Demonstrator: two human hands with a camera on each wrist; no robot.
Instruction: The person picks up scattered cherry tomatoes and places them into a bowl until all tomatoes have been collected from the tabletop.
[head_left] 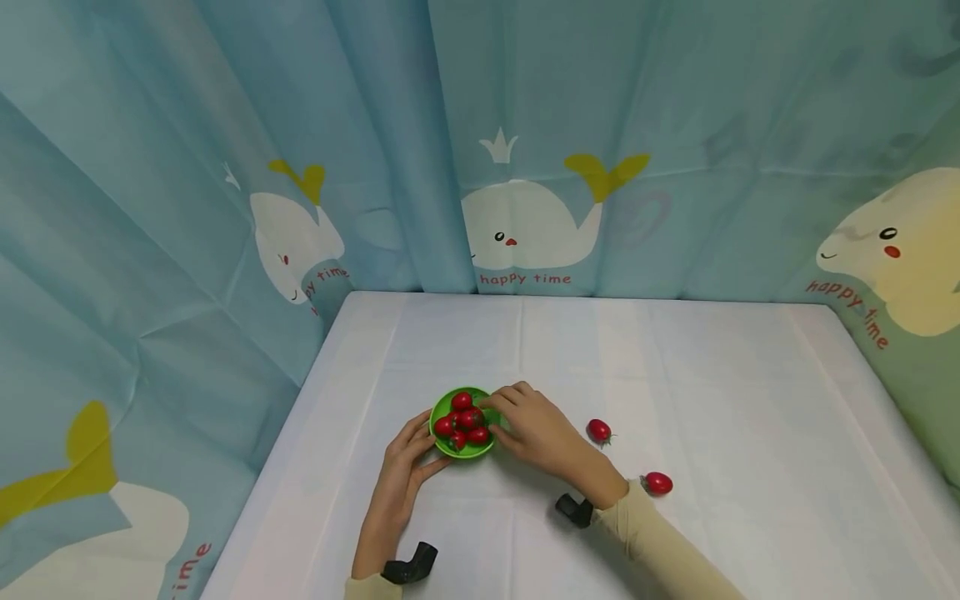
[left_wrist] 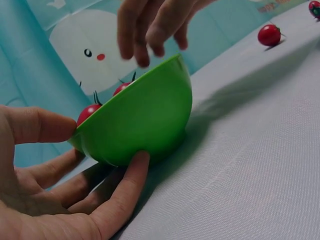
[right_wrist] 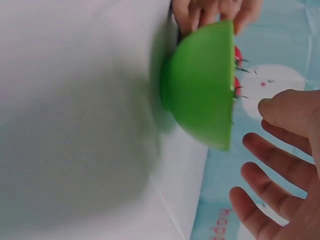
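Note:
A green bowl (head_left: 472, 452) on the white table holds several small red tomatoes (head_left: 444, 427), which look like cherry tomatoes with green stems. My left hand (head_left: 401, 467) holds the bowl from its left side. In the left wrist view one finger touches the rim and the thumb presses low on the wall of the bowl (left_wrist: 145, 115). Over the bowl's right rim hovers my right hand (head_left: 538, 429). In the right wrist view its fingers (right_wrist: 272, 192) are spread and loosely bent, with nothing between them, apart from the bowl (right_wrist: 205, 90).
Right of the bowl, two loose tomatoes lie on the table: one tomato (head_left: 598, 431) beyond the right forearm, another tomato (head_left: 658, 483) close beside the sleeve. A blue curtain (head_left: 390, 125) with whale prints hangs behind and left of the white table (head_left: 720, 400).

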